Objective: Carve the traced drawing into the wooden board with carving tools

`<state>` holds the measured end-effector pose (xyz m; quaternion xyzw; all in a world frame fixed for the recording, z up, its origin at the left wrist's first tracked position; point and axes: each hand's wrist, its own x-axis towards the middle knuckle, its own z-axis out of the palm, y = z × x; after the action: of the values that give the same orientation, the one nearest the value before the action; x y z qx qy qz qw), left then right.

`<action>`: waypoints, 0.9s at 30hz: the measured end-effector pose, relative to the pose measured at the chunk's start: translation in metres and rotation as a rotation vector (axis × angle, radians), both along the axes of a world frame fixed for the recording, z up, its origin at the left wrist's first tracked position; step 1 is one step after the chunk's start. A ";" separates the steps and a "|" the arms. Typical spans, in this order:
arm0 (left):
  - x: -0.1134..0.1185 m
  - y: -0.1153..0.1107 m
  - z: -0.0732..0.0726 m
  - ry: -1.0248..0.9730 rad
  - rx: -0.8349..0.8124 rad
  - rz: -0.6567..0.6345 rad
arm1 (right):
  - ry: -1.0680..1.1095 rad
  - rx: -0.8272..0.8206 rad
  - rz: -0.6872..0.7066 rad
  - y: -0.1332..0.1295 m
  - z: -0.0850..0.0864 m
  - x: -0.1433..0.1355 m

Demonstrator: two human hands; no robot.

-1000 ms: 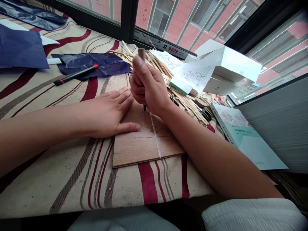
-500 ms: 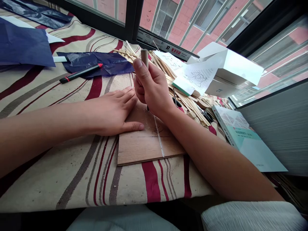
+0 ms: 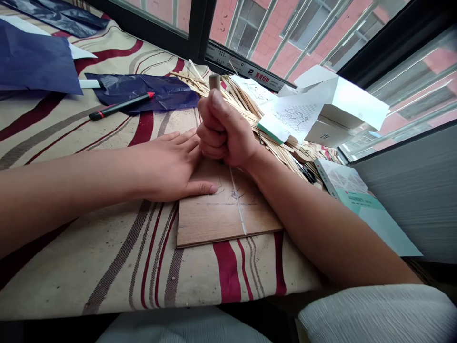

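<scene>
A thin wooden board [image 3: 210, 219] with drawn lines and a pale stripe lies on the striped cloth. My left hand [image 3: 174, 164] rests flat across its left side, fingers stretched out and thumb on the wood. Above the board my right hand [image 3: 226, 128] is wrapped in a fist round a tool with a wooden handle [image 3: 214, 82], whose top end sticks up past the thumb. The tool's lower end is hidden behind the fist.
Behind the hands lie thin wood strips [image 3: 246, 107], a dark blue sheet [image 3: 153, 90] and a black marker [image 3: 121, 105]. A white box [image 3: 342, 105] and a book [image 3: 367, 205] are at the right. The window frame [image 3: 200, 33] bounds the back.
My right fist has tipped and sunk a little toward the board, and the tool's dark lower end is no longer visible. The board appears slightly further right. My left hand stays flat.
</scene>
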<state>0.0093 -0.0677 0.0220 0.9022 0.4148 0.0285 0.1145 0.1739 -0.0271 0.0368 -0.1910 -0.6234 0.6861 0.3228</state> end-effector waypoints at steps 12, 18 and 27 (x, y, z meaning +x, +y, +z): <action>0.006 -0.003 0.004 0.137 0.009 0.065 | -0.036 -0.055 -0.495 0.006 -0.008 -0.011; 0.004 -0.004 0.003 0.144 0.003 0.065 | 0.000 -0.068 -0.381 0.002 -0.002 -0.001; 0.004 -0.003 0.002 0.132 0.013 0.057 | 0.031 0.166 -0.485 -0.007 -0.006 -0.010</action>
<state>0.0129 -0.0703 0.0241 0.8906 0.4469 -0.0253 0.0802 0.1638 -0.0343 0.0311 -0.2973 -0.6084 0.5379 0.5021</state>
